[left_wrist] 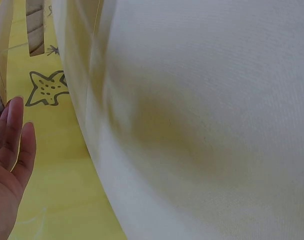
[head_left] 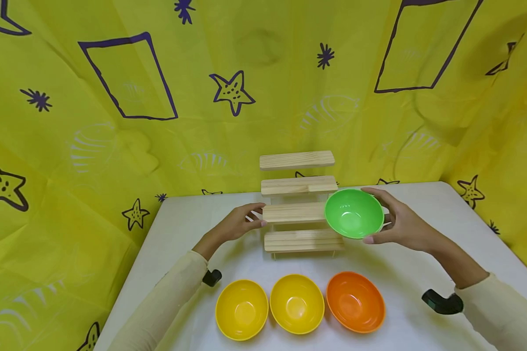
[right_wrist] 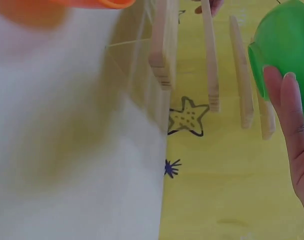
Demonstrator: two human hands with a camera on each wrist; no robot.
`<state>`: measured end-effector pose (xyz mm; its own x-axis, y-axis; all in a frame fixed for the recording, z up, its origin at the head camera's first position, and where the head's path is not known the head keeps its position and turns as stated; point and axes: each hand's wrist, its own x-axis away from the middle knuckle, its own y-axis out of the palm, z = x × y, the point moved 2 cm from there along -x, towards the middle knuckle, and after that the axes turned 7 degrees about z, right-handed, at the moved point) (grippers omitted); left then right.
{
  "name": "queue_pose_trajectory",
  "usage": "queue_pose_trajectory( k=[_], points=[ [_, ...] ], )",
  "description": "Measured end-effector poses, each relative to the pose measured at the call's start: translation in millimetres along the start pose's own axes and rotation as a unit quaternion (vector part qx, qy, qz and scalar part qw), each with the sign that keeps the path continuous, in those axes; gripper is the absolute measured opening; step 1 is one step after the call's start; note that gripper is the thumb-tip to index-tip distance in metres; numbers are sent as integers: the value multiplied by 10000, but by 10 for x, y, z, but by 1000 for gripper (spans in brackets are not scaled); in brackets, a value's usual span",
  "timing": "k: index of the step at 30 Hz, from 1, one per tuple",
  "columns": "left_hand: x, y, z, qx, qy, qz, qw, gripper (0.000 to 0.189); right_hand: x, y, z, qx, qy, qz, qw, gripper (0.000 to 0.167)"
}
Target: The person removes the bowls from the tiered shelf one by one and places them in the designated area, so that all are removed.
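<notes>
My right hand [head_left: 401, 222] holds a green bowl [head_left: 353, 214] by its right side, thumb low and fingers along the rim. The bowl is raised, its inside facing the head camera, and overlaps the right end of a plank in that view. In the right wrist view the green bowl [right_wrist: 287, 55] shows its outside, with fingers [right_wrist: 292, 107] against it. My left hand [head_left: 241, 222] pinches the left end of a plank of the tiered wooden stand [head_left: 294, 213], fingers above and thumb below. The left wrist view shows the left hand [left_wrist: 9, 165] at the plank's end.
In front of the stand, a yellow bowl [head_left: 242, 310], a second yellow bowl [head_left: 297, 304] and an orange bowl [head_left: 355, 302] sit in a row on the white table [head_left: 180, 214]. A yellow patterned cloth [head_left: 281, 97] hangs behind and at both sides.
</notes>
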<state>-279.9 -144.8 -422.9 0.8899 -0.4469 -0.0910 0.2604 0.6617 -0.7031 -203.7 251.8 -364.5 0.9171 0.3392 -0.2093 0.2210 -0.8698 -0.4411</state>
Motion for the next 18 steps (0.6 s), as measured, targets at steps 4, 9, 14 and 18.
queue_pose_trajectory(
  k=[4,9,14,18],
  points=[
    [7,1,-5,7,-33,0,10000,61,95,-51,31,94,-5,10,10000,103],
    [16,-2,2,51,-32,-3,10000,61,223,-124,82,209,-63,0,9998,103],
    [16,-7,8,57,-22,21,10000,61,345,-178,145,121,-117,-84,9998,103],
    [6,0,-3,63,16,12,10000,60,458,-225,212,119,-53,-108,9999,102]
  ],
)
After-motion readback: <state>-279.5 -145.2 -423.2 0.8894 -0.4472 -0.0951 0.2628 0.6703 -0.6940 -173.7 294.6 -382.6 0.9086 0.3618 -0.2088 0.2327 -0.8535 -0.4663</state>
